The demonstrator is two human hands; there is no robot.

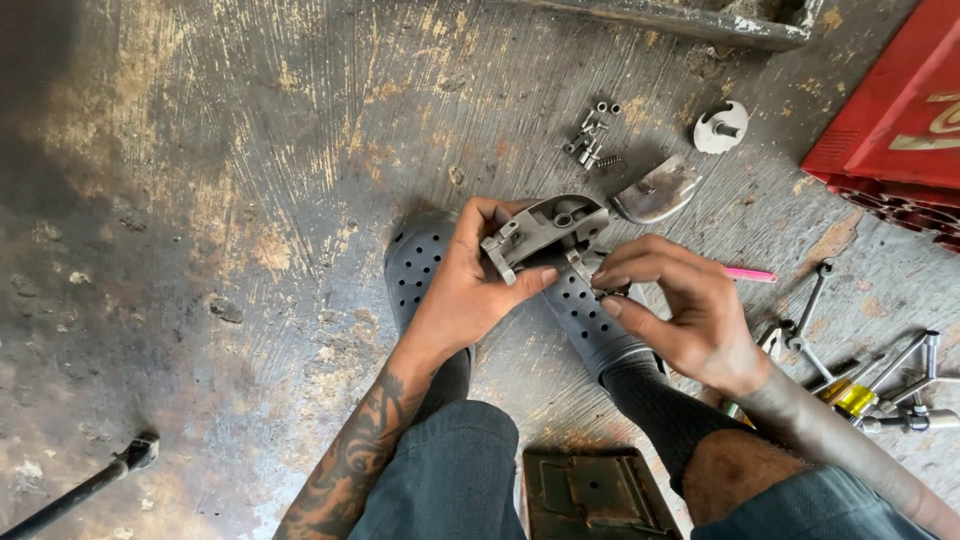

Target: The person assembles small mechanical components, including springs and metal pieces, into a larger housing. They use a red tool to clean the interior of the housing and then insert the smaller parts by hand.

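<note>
Left hand [470,290]: fingers and thumb clasped around a grey metal housing [545,228], held up above the shoes.
Right hand [680,315]: fingertips pinched narrow at the housing's lower right edge; what sits between them is too small to tell.
Housing: tilted, open side toward the camera, between both hands.
Below grip: two dark perforated shoes [420,262] on a worn floor [200,200].
Above grip: small bolts [592,133], a shiny cover [657,190], a white disc [720,127].
Right of grip: a pink pen [750,274], wrenches [812,300], a red crate [890,110].
Near the knees: a rusty plate [590,490].
</note>
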